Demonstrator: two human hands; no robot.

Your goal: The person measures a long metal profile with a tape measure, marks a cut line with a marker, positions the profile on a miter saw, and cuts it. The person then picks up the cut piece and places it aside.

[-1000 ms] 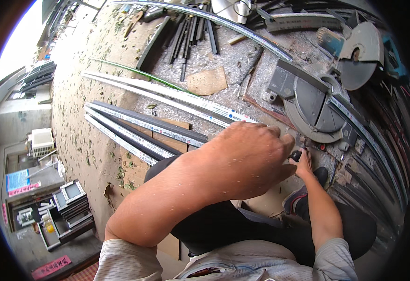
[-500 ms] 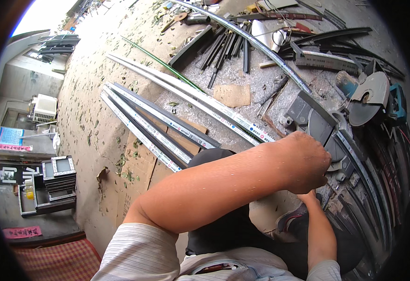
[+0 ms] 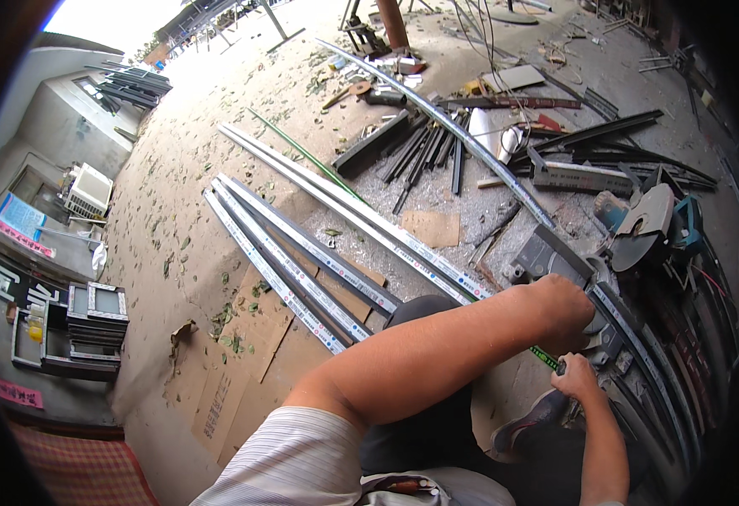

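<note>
My left arm reaches across to the right, and my left hand [image 3: 561,310] is curled beside the base of a cut-off saw [image 3: 647,223]. Its fingertips are hidden under the back of the hand, so what they grip cannot be made out. Just below it, my right hand [image 3: 575,378] is closed around the near end of a green tape measure [image 3: 545,357] with dark marks. A thin green line runs on beside the white-faced metal profiles [image 3: 403,244], away to the far left. My left forearm covers the profiles' near ends.
More wrapped profiles [image 3: 281,261] lie on flattened cardboard [image 3: 234,371] at the left. A long curved bar [image 3: 437,110] crosses the floor toward the saw. Dark offcuts [image 3: 420,152] lie beyond, and long strips [image 3: 647,354] crowd the right. Stacked frames [image 3: 95,325] stand far left.
The view has shifted, so the scene sits lower. My right hand, partly hidden behind the left before, now shows below it with the green tape measure.
</note>
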